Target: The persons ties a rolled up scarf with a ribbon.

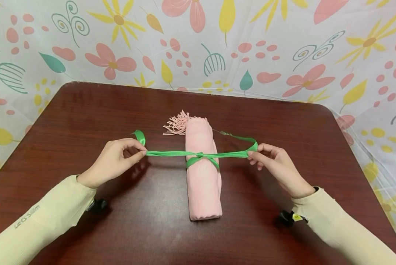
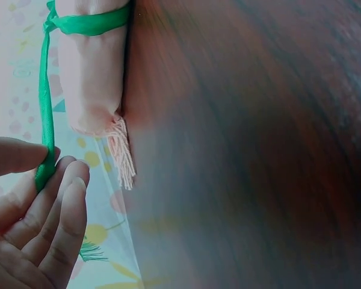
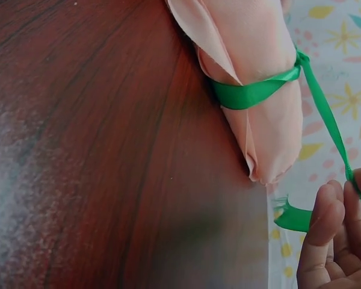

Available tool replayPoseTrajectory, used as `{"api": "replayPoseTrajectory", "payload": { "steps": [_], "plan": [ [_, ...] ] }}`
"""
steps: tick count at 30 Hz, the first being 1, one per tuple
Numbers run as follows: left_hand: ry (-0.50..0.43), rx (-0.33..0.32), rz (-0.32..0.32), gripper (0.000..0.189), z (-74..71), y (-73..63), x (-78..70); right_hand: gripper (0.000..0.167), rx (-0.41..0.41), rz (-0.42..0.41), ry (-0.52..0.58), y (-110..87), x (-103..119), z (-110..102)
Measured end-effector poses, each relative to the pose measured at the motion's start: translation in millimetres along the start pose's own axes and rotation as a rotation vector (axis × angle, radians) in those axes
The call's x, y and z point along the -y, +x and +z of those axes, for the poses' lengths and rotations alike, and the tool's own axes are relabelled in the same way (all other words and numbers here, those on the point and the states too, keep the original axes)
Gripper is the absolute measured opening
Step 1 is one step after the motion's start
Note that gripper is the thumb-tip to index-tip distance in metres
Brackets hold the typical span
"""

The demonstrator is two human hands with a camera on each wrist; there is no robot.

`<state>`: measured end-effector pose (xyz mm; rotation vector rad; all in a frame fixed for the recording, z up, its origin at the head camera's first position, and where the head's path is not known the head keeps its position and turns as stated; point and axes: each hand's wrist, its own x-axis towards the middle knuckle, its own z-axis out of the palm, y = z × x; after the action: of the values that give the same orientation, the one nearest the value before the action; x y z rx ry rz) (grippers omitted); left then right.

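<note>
A rolled pink scarf (image 1: 202, 191) lies lengthwise on the table, its fringe (image 1: 178, 124) spilling out at the far left end. Round its middle runs a green ribbon (image 1: 168, 154), crossed in a knot (image 1: 199, 155) on top. To the left, my left hand (image 1: 116, 160) pinches one ribbon end between thumb and fingers, a short tail curling up beyond it. My right hand (image 1: 278, 167) pinches the other end, with a longer loose tail looping back toward the scarf. Both ribbon halves stretch straight out from the knot. In the left wrist view the thumb presses the ribbon (image 2: 45, 108) against the fingers.
The dark brown wooden table (image 1: 135, 228) has rounded far corners. Behind it hangs a white curtain (image 1: 198, 44) printed with flowers and leaves, close along the table's far and side edges. A small black device (image 1: 96, 206) sits under each sleeve cuff.
</note>
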<state>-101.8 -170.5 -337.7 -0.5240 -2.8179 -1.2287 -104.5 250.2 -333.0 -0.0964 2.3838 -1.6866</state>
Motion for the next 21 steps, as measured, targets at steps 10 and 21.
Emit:
{"api": "replayPoseTrajectory", "payload": {
  "steps": [10, 21],
  "plan": [
    [0.014, 0.033, -0.014, 0.006, 0.1, 0.0, 5.6, 0.025, 0.012, 0.057, -0.041, -3.1, -1.3, -2.5],
    [0.079, 0.032, 0.036, 0.006, -1.9, -0.2, 8.3, 0.023, -0.018, 0.100, -0.103, -3.5, -4.9, -7.7]
  ]
}}
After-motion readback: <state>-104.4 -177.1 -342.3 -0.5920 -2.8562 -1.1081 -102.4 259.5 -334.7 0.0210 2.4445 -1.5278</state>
